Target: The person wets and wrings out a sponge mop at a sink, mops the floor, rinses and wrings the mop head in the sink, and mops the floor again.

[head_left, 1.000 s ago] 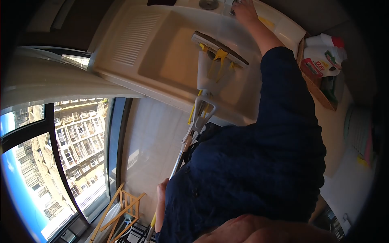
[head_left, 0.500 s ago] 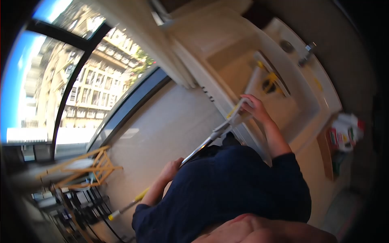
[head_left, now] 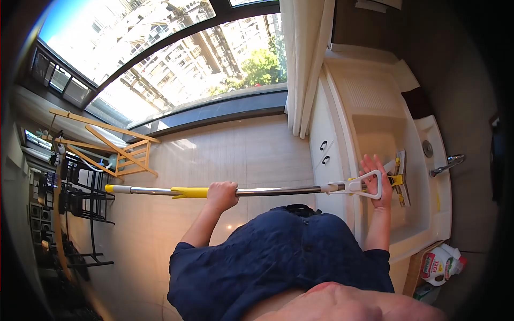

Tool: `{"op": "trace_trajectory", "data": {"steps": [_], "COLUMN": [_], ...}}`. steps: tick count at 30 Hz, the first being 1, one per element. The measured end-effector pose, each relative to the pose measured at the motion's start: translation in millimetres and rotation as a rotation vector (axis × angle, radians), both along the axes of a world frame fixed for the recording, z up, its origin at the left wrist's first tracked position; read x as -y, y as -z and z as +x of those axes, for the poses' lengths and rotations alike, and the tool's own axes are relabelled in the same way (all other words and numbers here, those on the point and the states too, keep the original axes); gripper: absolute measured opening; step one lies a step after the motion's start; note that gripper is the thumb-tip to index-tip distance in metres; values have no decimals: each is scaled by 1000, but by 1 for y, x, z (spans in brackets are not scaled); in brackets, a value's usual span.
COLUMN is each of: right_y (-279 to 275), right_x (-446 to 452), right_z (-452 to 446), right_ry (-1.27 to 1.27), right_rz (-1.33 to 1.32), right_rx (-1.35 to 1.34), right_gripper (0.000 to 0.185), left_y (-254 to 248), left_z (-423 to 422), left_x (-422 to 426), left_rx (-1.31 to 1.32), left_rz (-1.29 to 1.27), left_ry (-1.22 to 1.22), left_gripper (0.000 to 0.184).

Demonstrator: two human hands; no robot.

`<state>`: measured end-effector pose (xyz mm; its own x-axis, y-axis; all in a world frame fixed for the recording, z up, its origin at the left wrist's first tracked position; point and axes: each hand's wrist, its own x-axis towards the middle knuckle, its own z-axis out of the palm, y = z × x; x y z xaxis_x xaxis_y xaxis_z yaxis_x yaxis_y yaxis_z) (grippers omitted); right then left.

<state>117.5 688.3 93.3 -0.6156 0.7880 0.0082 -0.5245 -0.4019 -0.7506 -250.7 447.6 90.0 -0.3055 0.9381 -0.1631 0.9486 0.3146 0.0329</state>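
A mop with a metal pole (head_left: 278,191) lies nearly level across my front. My left hand (head_left: 222,196) is closed round the pole, just beside the yellow grip (head_left: 190,192). At the other end, my right hand (head_left: 380,184) is behind the white loop lever (head_left: 375,184), its fingers stretched out and spread, the palm against or close to the loop; exact contact is hard to make out. The mop head (head_left: 402,179), with yellow fittings, is over the basin of the white sink (head_left: 423,227). The lever partly covers the hand.
A chrome faucet (head_left: 447,165) stands at the sink's right rim. White bottles (head_left: 441,265) sit in a box at lower right. A white curtain (head_left: 305,69) hangs by the window. A wooden folding rack (head_left: 134,160) and black chairs (head_left: 88,190) stand at left.
The view has turned toward the window. The mop has gone from slanted to nearly level. My right hand's fingers, curled at the lever before, are now spread; my left hand still grips the pole.
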Motion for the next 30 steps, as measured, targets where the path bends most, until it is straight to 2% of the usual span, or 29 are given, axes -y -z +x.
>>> {"op": "trace_trajectory", "data": {"steps": [3, 6, 8, 14, 16, 19, 22, 26, 28, 30], "right_y": [-39, -53, -54, -48, -47, -43, -42, -42, -38, -30], "right_x": [25, 50, 59, 78, 76, 71, 61, 33, 12, 6], "right_z": [-33, -64, -75, -107, -110, -111, -108, -87, -66, -61], "right_ry": [0, 60, 61, 66, 60, 42, -24, 14, -3, -67], "right_rz": [96, 238, 276, 707, 722, 663, 526, 325, 56, -2], "right_rx": [101, 189, 189, 480, 510, 483, 426, 396, 229, 151], "right_gripper": [71, 68, 65, 61, 61, 63, 65, 68, 66, 66], "left_y": [-10, -18, -19, -17, -12, -2, -4, 13, 20, 18], "left_z": [1, 0, 0, 9, 6, 7, 8, -1, -9, -8], "left_x": [-3, -6, -7, -11, -15, -10, -9, -3, 3, 4], "left_rx": [25, 32, 36, 63, 57, 89, 124, 131, 137, 140], "left_rz": [-42, -79, -106, -116, -93, -64, -113, -83, -103, -113], "left_ry": [31, 46, 46, 71, 75, 64, 53, 58, 40, 34], "left_gripper": [9, 9, 9, 10, 11, 12, 12, 11, 11, 11]}}
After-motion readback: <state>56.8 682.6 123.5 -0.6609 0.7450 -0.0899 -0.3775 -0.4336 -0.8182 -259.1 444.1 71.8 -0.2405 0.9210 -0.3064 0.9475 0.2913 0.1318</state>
